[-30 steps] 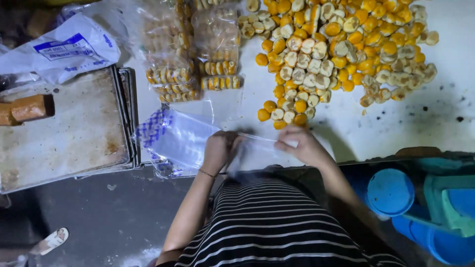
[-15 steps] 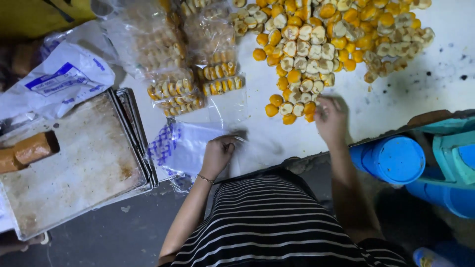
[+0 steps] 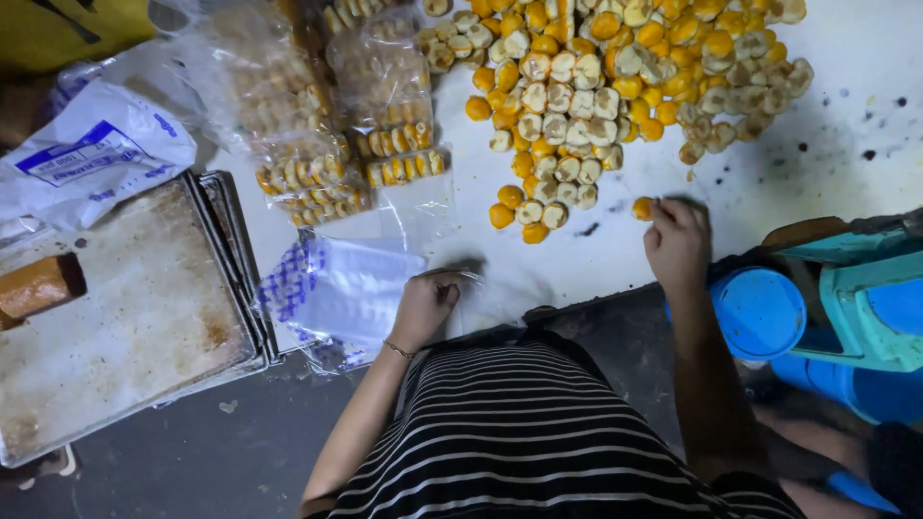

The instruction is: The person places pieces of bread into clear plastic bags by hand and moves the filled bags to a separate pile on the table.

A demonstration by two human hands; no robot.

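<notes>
The left hand lay on the white worktop, its fingers curled and pressing on a thin clear plastic bag that was spread flat under it; just beside this hand, toward the tray, there was a stack of empty bags with blue print along one edge. The right hand was stretched further out, and its fingertips were closed on one small orange pastry that lay a little apart from the others; whether the piece was lifted or only touched, I cannot tell. The big pile of pastries, orange and pale yellow, covered the far part of the worktop, well apart from the left hand. Beside the pile stood several filled bags with pastries arranged in rows inside. At the left side was a worn metal baking tray, with a brown block at its edge; behind it lay a white packet with a blue label. Near the right arm stood a blue and turquoise machine.
</notes>
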